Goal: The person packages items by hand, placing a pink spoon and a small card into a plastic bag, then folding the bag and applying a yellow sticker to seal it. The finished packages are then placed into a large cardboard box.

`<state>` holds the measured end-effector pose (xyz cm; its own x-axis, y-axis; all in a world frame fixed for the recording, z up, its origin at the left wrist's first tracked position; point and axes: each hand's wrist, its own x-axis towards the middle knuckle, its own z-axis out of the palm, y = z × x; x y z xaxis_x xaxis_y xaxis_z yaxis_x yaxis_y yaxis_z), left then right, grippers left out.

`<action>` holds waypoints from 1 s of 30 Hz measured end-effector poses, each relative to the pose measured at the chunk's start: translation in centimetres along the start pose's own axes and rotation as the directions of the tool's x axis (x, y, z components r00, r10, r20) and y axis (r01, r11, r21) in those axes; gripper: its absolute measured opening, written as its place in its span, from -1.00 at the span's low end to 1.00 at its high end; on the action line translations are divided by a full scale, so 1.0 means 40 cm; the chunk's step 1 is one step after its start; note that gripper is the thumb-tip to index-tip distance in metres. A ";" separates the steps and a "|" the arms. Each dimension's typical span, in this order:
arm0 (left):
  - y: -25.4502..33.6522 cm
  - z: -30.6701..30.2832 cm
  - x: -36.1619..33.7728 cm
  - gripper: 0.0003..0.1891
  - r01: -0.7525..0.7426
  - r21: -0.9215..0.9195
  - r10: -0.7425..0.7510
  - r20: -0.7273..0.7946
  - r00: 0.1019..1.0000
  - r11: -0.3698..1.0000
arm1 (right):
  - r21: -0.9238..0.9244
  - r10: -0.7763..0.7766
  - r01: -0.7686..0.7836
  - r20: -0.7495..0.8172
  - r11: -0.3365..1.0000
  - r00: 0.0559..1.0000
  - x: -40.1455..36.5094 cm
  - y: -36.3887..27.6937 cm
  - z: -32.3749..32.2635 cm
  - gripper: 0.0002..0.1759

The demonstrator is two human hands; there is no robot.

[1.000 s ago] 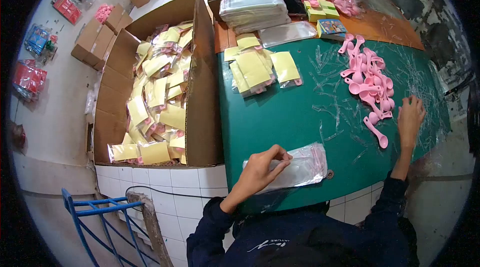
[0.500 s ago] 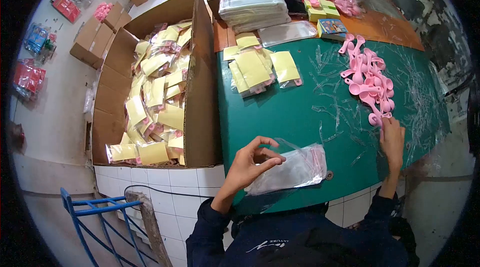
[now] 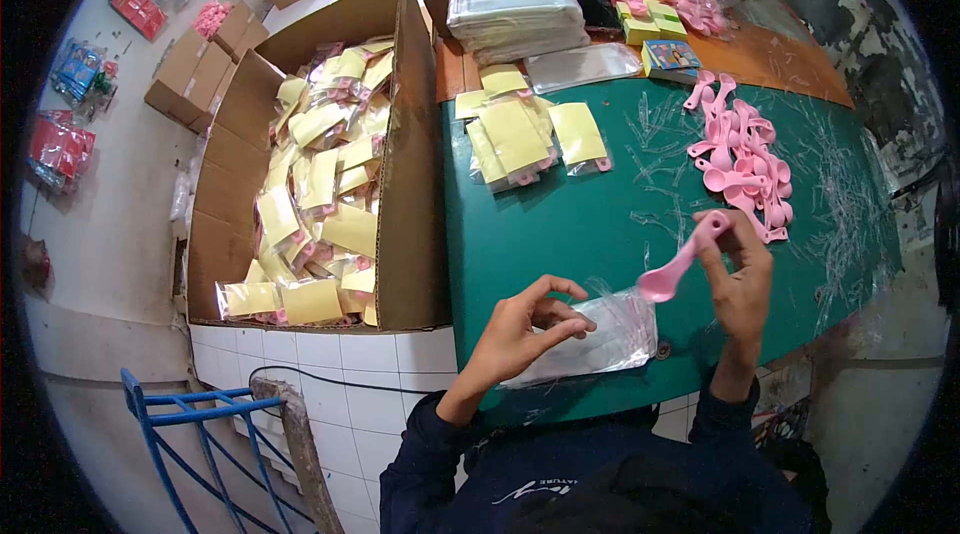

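Observation:
My right hand [image 3: 738, 279] holds a pink measuring spoon [image 3: 685, 262] by its handle, above the green table. The spoon's bowl points down and left, close to the stack of clear plastic bags [image 3: 600, 349]. Over that stack, my left hand [image 3: 535, 329] is curled, thumb and fingers pinched at a thin clear bag whose edges are hard to make out. A pile of pink measuring spoons [image 3: 745, 169] lies on the table's right side, beyond my right hand.
A large cardboard box [image 3: 412, 174] at left holds many packets with yellow cards [image 3: 318, 179]. More packets [image 3: 512, 139] lie on the green table [image 3: 560, 224]. Clear plastic scraps [image 3: 835, 224] are scattered at right. Stacked bags [image 3: 515, 19] lie at the back. A blue metal frame [image 3: 200, 414] stands lower left.
My right hand has moved left and toward me from the spoon pile, bringing one pink measuring spoon. My left hand has shifted slightly right over the bags.

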<state>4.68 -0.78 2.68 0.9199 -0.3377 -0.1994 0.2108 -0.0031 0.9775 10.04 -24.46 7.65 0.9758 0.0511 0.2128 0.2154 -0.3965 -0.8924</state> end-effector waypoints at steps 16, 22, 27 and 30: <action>-0.002 0.019 0.017 -0.61 -0.031 -0.163 0.031 0.002 1.000 0.986 | 0.155 -0.049 0.011 0.244 0.988 0.969 -0.038 -0.023 0.096 -0.62; -0.022 -0.001 0.028 -0.65 -0.004 -0.163 0.015 0.067 0.998 0.987 | 0.153 -0.057 0.020 0.243 0.988 0.968 0.002 -0.020 0.072 -0.64; -0.012 -0.014 0.049 -0.61 -0.063 -0.148 0.065 0.006 0.998 0.987 | 0.127 -0.331 0.306 0.377 0.943 0.865 0.031 -0.004 0.071 -0.44; 0.009 -0.030 0.051 -0.66 -0.025 -0.224 0.011 -0.062 0.998 0.974 | 0.157 -0.446 0.493 0.707 0.856 0.549 0.097 -0.033 0.073 -0.22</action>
<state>7.03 -0.35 2.54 0.9410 -0.2784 -0.1925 0.2566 0.2158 0.9421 13.67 -21.08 8.50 0.4670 0.8528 0.2336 0.6718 -0.1705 -0.7208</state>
